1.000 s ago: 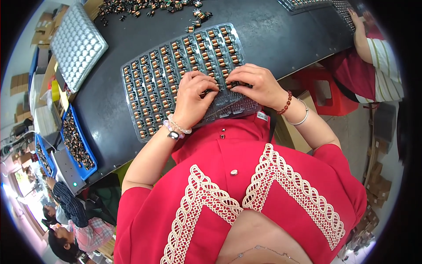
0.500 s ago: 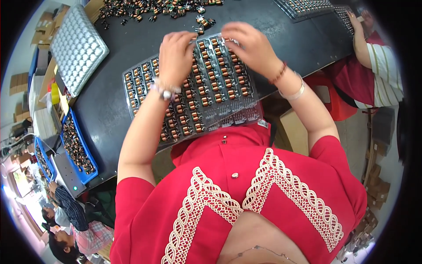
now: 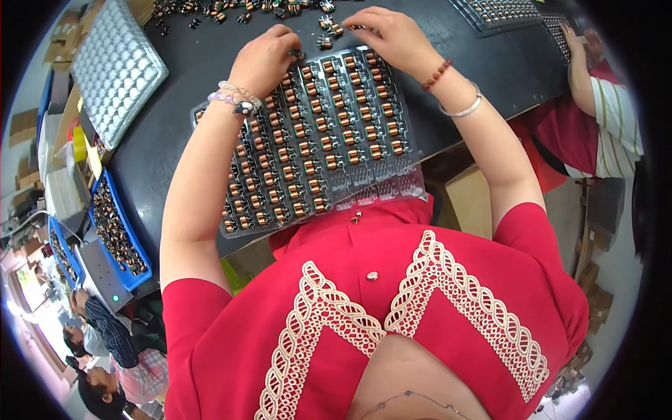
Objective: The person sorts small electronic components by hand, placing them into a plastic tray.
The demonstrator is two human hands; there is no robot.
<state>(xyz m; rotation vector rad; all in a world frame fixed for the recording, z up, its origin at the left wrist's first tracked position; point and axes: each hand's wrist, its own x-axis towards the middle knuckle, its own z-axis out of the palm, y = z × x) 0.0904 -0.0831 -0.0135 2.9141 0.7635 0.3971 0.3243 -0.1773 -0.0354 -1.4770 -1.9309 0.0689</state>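
Observation:
A clear plastic tray lies tilted across the table's near edge, with rows of small copper-wound coils in its pockets. Several pockets at its near right corner hold no coil. At the tray's far edge, my left hand is closed, its fingertips pinching a small dark coil component. My right hand is beyond the tray's far right, thumb and fingers closed on another small coil part, mostly hidden by the fingers. A few loose coils lie between my two hands.
Loose coils are heaped along the far side of the dark table. A stack of white moulded trays leans at left, near blue bins of parts. At right, a co-worker's arm reaches over filled trays.
Both hands have moved away from me, the left also leftward. My right hand has left the tray's far edge for the loose coils. The view has shifted slightly.

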